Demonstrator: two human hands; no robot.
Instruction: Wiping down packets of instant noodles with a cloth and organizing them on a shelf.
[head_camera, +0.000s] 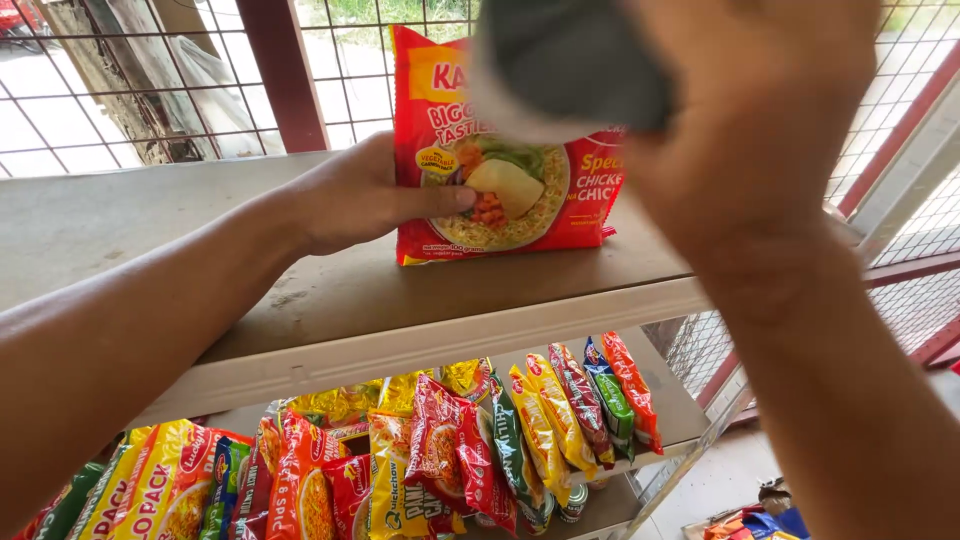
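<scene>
The lower shelf (655, 395) carries a crowded row of noodle packets (450, 450), red, yellow and green, most standing on edge and leaning against one another, with a couple of small tins (575, 500) tucked under them at about 5 o'clock.

The upper shelf (330, 290) is a bare, worn board backed by wire mesh (130, 90) and a red frame post (275, 70). On it stands one red noodle packet (510, 185), upright and facing the camera, its lower edge resting on the board near the middle of the view.

The left hand (355, 195) comes in from 9 o'clock and grips the packet's left edge, thumb across the front. The right hand (750, 110), at 1 o'clock and close to the camera, is closed around a dark grey cloth (565, 60) that covers the packet's top right corner.
</scene>
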